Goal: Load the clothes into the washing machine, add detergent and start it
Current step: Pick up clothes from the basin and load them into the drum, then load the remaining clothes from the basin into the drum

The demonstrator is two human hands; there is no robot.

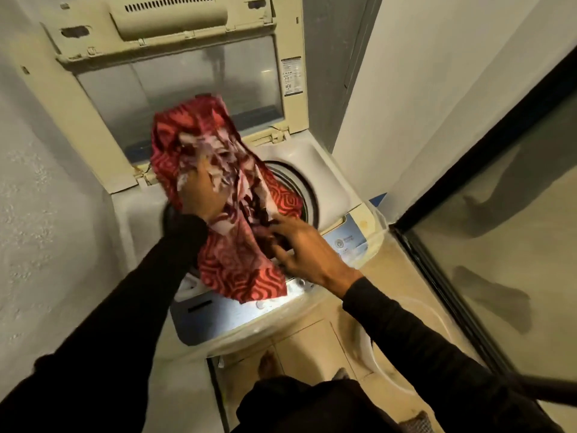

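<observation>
A red patterned cloth [237, 201], soft and crumpled with a pale reverse, hangs above the drum opening [296, 185] of the top-loading washing machine [331, 170], not yet dropped in. The left hand [199, 195] is clamped on its upper bunch; the right hand [303, 248], fingers spread, touches its near folds. The lid [175, 73] stands raised. Loading appears under way; detergent and start remain outstanding.
</observation>
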